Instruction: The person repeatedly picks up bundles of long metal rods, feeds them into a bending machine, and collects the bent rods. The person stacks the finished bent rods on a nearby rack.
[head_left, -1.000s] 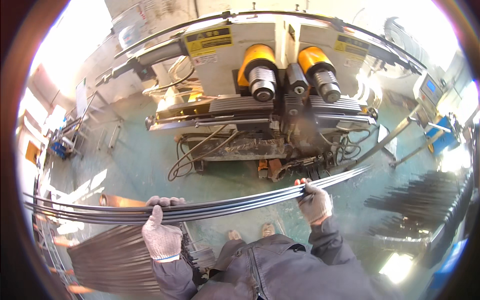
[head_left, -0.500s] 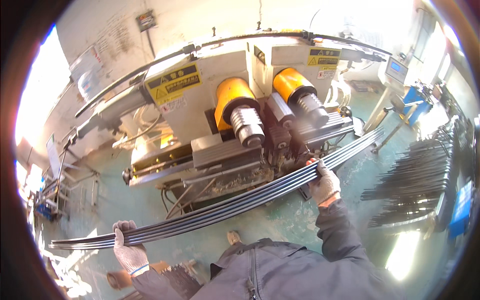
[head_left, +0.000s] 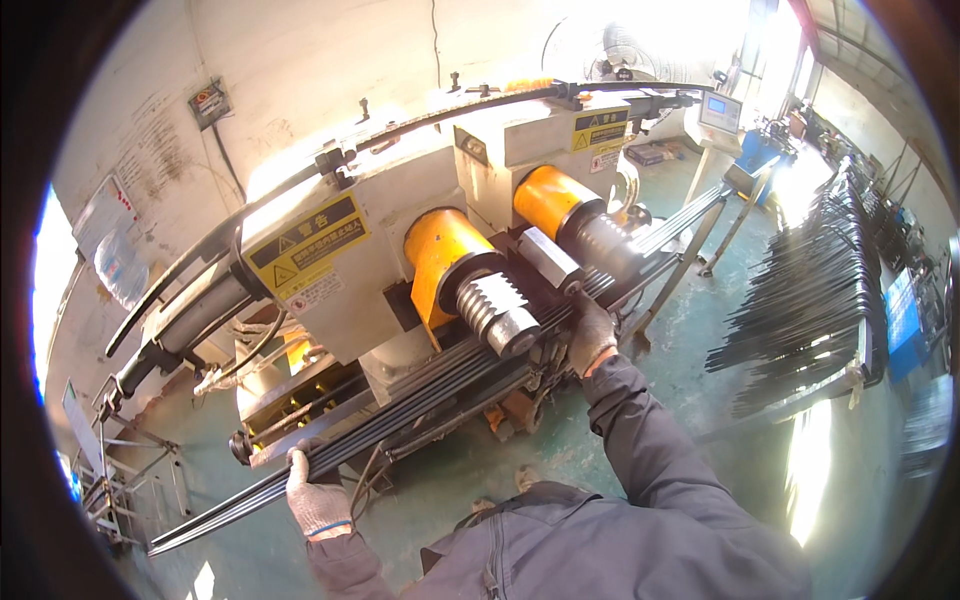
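Note:
A bundle of several long, thin dark metal rods (head_left: 400,412) runs slantwise from the lower left to the upper right, along the front of a cream machine (head_left: 370,275) and under its rollers. My left hand (head_left: 318,492), in a knitted glove, is closed round the bundle near its left end. My right hand (head_left: 592,337), gloved too, grips it just right of the grooved steel roller (head_left: 495,312); its fingertips are partly hidden. A second grooved roller (head_left: 612,245) looks blurred. Both rollers stick out of orange housings (head_left: 445,250).
To the right, a rack holds a large pile of dark rods (head_left: 800,290). A control box with a small screen (head_left: 718,112) stands on a post behind the machine's right end. Metal frames (head_left: 130,470) stand at the left. Sunlit green floor (head_left: 740,400) lies between machine and rack.
Both hands have carried the rods forward, from in front of the machine onto its front below the rollers. My right hand has moved left and slightly up; my left hand has moved right. The view has shifted.

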